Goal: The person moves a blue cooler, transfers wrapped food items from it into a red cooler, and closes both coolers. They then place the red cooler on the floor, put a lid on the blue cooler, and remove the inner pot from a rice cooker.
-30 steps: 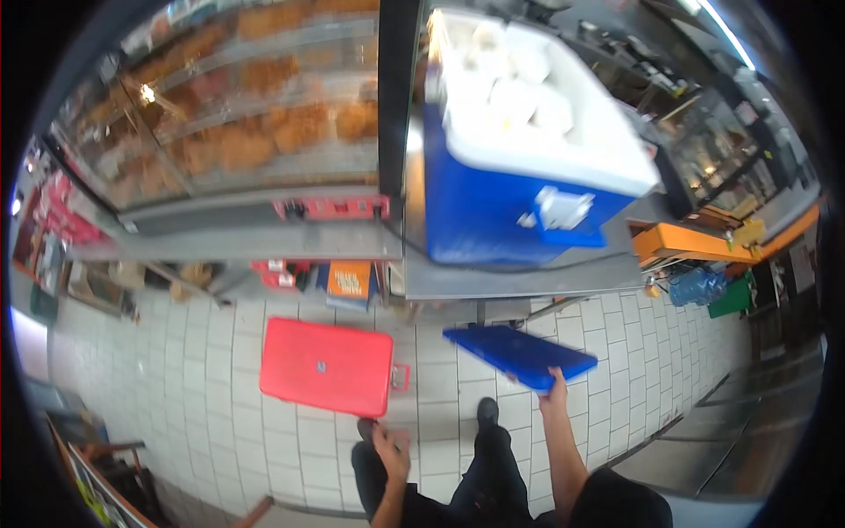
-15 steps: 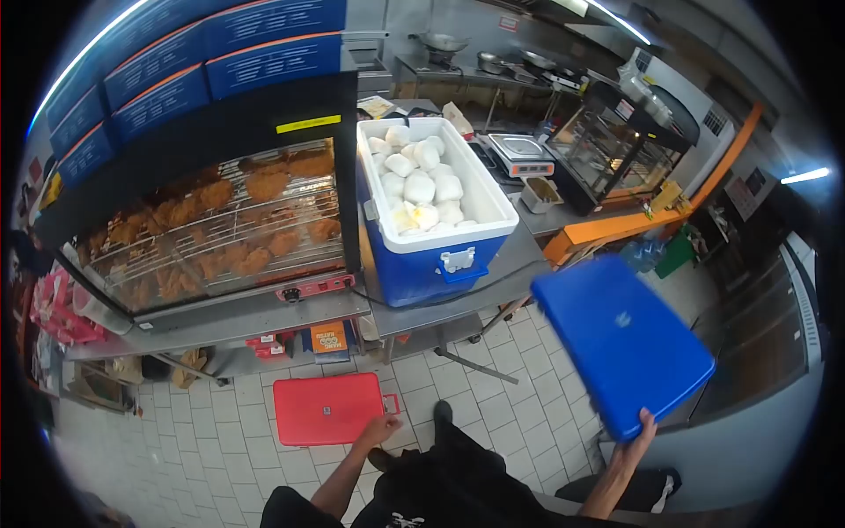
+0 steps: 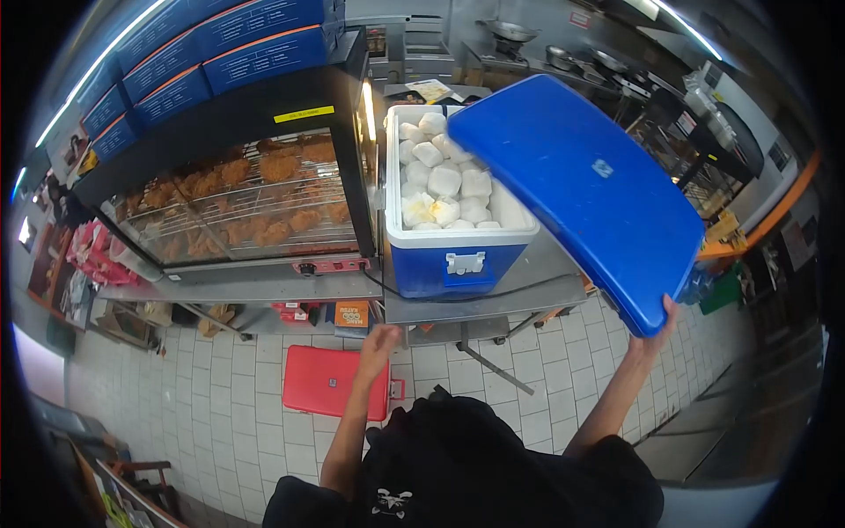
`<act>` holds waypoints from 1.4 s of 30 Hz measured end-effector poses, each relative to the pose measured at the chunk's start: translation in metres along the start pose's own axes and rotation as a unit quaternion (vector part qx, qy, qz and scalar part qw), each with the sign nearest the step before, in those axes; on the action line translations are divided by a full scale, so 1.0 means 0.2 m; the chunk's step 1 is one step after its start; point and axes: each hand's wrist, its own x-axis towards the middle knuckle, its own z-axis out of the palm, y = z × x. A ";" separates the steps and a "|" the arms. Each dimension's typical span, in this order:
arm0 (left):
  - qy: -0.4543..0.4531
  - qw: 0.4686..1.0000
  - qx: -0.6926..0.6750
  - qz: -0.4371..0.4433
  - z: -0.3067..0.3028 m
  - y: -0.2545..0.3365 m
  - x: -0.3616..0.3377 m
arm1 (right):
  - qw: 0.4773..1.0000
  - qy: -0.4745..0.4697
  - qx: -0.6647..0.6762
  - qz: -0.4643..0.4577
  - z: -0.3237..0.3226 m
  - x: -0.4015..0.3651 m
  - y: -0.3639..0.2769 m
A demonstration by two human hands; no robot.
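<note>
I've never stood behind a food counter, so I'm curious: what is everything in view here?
cooler: one, blue with a white rim, open, on the counter
counter: one, steel, over the tiled floor
white lumps: many, white, inside the cooler
blue lid: one, blue, tilted in the air over the cooler's right side
cabinet: one, black frame with glass, left of the cooler
fried pieces: many, golden brown, on racks in the cabinet
boards: several, blue, above the cabinet
red lid: one, red, flat on the floor
pans: a few, metal, far back
left hand: empty, raised before the counter's edge
right hand: grip on the blue lid's lower edge
</note>
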 end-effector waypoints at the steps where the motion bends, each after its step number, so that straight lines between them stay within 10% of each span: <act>1: -0.006 1.000 -0.026 -0.007 0.04 0.07 0.02 | 1.000 -0.011 -0.006 0.021 0.00 0.09 0.05; 10: 0.158 0.973 0.156 -0.054 -0.11 -0.30 -0.39 | 0.960 -0.131 -0.010 0.247 -0.17 0.88 0.75; 16: 0.223 0.934 0.033 -0.277 -0.24 -0.62 -1.16 | 0.919 -0.229 -0.089 0.309 0.06 1.15 0.79; 22: 0.294 0.825 0.014 -0.483 -0.30 -0.76 -1.79 | 0.929 -0.210 -0.177 0.249 0.13 1.40 0.98; 25: 0.336 0.779 -0.027 -0.529 -0.29 -0.86 -2.04 | 0.894 -0.249 -0.083 0.364 0.12 1.38 0.88; 28: 0.366 0.757 -0.072 -0.536 -0.25 -0.99 -2.22 | 0.939 -0.244 -0.209 0.121 0.07 1.12 0.92; 29: 0.385 0.749 -0.115 -0.527 -0.22 -1.01 -2.26 | 0.937 -0.222 -0.083 0.257 -0.31 1.41 1.10; 32: 0.403 0.677 -0.296 -0.540 -0.16 -0.96 -2.29 | 0.974 -0.022 -0.163 0.155 -0.32 0.88 1.33; 38: 0.466 0.701 -0.429 -0.328 -0.55 -0.41 -2.25 | 0.853 -0.245 -0.395 0.239 0.08 -0.96 2.03; 42: 0.602 0.583 -0.543 -0.056 -1.01 -0.77 -2.70 | 0.669 -0.392 -0.459 0.434 0.16 -1.99 2.29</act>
